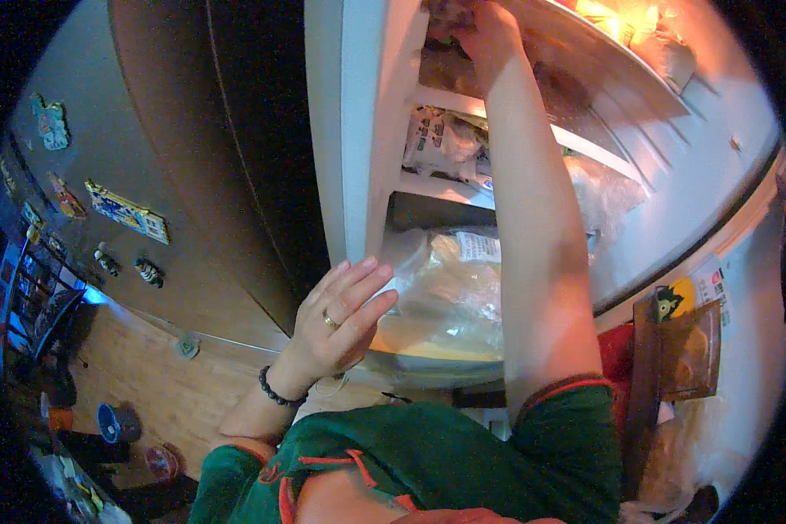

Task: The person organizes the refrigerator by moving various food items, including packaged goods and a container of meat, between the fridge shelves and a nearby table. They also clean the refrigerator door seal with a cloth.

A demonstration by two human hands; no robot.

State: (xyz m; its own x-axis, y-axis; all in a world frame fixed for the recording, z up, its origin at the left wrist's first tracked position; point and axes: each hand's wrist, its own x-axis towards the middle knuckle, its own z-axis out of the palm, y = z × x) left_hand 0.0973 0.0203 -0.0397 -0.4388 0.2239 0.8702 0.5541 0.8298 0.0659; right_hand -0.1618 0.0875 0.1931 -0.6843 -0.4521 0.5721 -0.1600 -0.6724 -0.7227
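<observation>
An open fridge or freezer compartment with white walls stands in front of me. My right hand reaches into its upper section, where dark contents lie; the fingers are mostly hidden, so what they touch cannot be made out. My left hand is held up by the lower section, fingers stretched out and holding nothing. Just beyond it lies a clear plastic bag with a white label. Above that, a printed white package rests in the middle section.
Ribbed inner wall curves along the right, under a warm light. At left, a dark door carries several magnets. A blue bin stands on the wooden floor. Brown wooden furniture is at the lower right.
</observation>
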